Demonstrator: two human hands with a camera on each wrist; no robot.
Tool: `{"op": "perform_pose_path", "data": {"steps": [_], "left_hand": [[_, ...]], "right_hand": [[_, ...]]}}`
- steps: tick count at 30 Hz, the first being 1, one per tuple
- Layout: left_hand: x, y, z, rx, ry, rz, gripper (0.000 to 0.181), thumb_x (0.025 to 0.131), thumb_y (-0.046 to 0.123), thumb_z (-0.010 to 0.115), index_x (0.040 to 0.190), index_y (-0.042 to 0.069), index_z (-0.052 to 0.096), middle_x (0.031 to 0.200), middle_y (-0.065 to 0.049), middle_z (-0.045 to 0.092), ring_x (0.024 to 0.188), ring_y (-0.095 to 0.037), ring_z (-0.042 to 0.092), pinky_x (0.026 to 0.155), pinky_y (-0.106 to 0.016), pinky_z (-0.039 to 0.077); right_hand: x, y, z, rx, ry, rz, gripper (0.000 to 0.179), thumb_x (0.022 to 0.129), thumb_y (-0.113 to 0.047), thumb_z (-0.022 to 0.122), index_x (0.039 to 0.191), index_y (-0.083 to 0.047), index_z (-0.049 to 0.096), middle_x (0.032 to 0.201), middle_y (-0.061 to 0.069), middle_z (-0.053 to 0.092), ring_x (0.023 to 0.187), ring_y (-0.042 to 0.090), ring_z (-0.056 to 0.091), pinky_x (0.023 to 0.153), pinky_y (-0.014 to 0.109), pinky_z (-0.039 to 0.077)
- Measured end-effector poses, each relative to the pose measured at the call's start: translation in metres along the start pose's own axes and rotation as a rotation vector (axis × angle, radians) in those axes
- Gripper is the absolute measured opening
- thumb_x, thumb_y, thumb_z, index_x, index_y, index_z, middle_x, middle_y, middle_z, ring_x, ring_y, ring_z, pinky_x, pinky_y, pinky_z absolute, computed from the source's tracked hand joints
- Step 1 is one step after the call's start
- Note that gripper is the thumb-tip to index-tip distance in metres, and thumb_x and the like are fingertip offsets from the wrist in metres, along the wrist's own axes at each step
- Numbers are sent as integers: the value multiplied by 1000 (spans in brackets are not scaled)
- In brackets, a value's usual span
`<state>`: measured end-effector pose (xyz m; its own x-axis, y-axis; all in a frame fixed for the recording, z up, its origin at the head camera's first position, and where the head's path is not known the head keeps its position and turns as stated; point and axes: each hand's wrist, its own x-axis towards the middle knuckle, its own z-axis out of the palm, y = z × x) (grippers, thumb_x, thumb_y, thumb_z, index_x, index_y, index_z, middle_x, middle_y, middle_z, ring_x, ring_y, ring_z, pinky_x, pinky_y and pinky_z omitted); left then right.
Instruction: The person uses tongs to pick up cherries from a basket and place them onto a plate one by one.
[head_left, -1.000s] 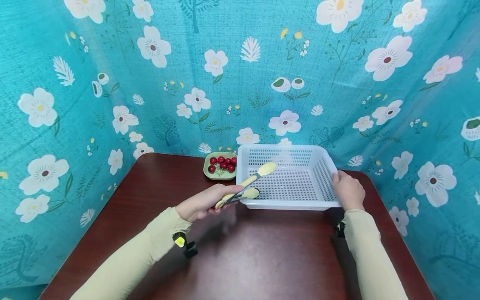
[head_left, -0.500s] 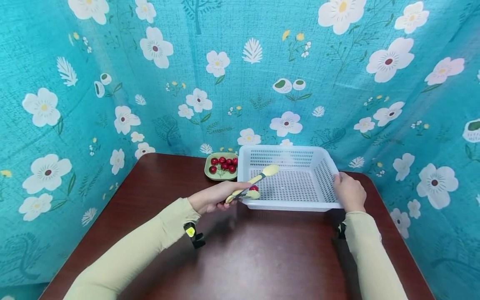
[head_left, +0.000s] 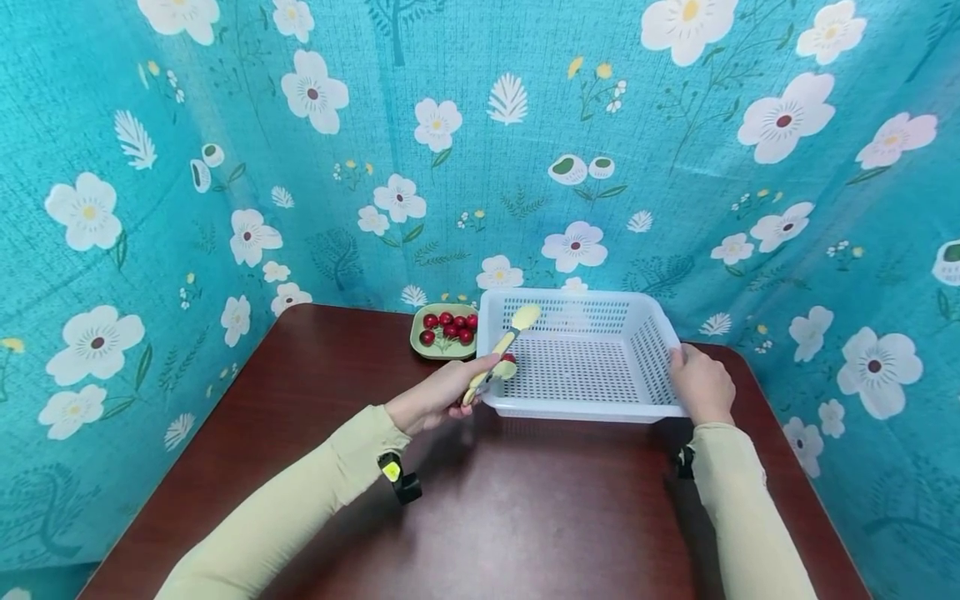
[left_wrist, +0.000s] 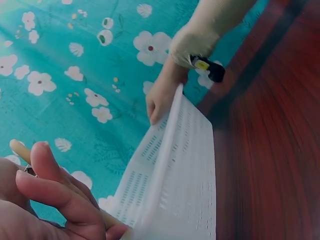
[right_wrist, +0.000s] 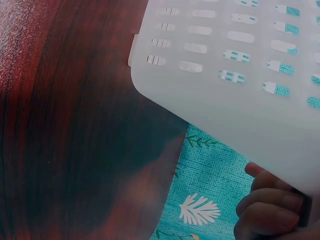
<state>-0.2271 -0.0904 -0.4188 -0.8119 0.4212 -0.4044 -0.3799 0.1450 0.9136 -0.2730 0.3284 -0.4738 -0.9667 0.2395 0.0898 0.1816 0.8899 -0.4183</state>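
In the head view my left hand (head_left: pixel 442 392) holds a pair of yellow-and-grey tongs (head_left: pixel 506 340) over the left side of a white perforated plastic basket (head_left: pixel 592 410). The tong arms are spread apart. One red cherry (head_left: pixel 509 357) shows right by the lower tong head, inside the basket's outline. With my right hand (head_left: pixel 702 385) I grip the basket's right rim. Curled fingers (right_wrist: pixel 270 205) of that hand sit under the rim in the right wrist view. Left of the basket, a pale green dish (head_left: pixel 442 353) bears several more cherries (head_left: pixel 450 331) with stems.
A dark red-brown wooden table (head_left: pixel 570 500) lies under everything. Blue-green floral cloth (head_left: pixel 480 167) hangs behind the table and along both sides. The green dish stands close against the basket's left wall, near the table's back edge.
My left hand and the tongs shift right and slightly away from me, and the upper tong arm tilts more upright. A cherry now shows beside the lower tong head. My right hand stays on the rim.
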Motion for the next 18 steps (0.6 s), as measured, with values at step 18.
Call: {"op": "perform_pose_path", "data": {"steps": [18], "left_hand": [[13, 0, 22, -171, -56, -18, 50, 107, 50, 50, 119, 3, 62, 66, -2, 62, 51, -6, 57, 48, -14, 43]], "right_hand": [[-1, 1, 1, 11, 18, -3, 51, 111, -33, 43, 142, 6, 53, 110, 33, 68, 87, 43, 68, 74, 59, 53]]}}
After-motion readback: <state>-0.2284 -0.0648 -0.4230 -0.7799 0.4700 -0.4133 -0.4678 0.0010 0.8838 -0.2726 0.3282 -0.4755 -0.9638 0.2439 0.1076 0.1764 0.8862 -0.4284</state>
